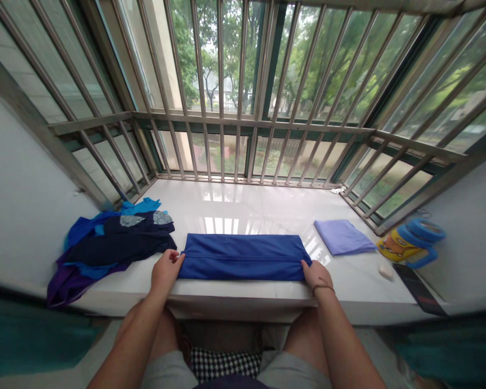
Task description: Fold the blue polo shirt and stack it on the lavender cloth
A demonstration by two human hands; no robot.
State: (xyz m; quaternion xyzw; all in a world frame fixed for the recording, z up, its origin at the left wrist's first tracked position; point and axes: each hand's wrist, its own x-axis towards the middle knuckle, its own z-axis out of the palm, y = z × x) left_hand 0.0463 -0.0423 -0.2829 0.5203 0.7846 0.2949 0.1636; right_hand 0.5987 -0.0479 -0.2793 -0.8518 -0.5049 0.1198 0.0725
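Observation:
A blue cloth (243, 258), folded into a long flat band with a crease along its middle, lies on the white sill (243, 208) in front of me. My left hand (168, 267) pinches its left end. At its right end, my right hand (316, 274), with a thin band on the wrist, holds the corner between thumb and fingers. A heap of dark, blue and purple clothes (117, 243) lies to the left of my left hand. Beyond my right hand is a folded lavender cloth (343, 236).
At the right end stand a yellow and blue jug (407, 243), a black phone (419, 289) and a small pale object (386, 271). Metal bars (243, 129) line the window behind the sill. White walls close off both sides.

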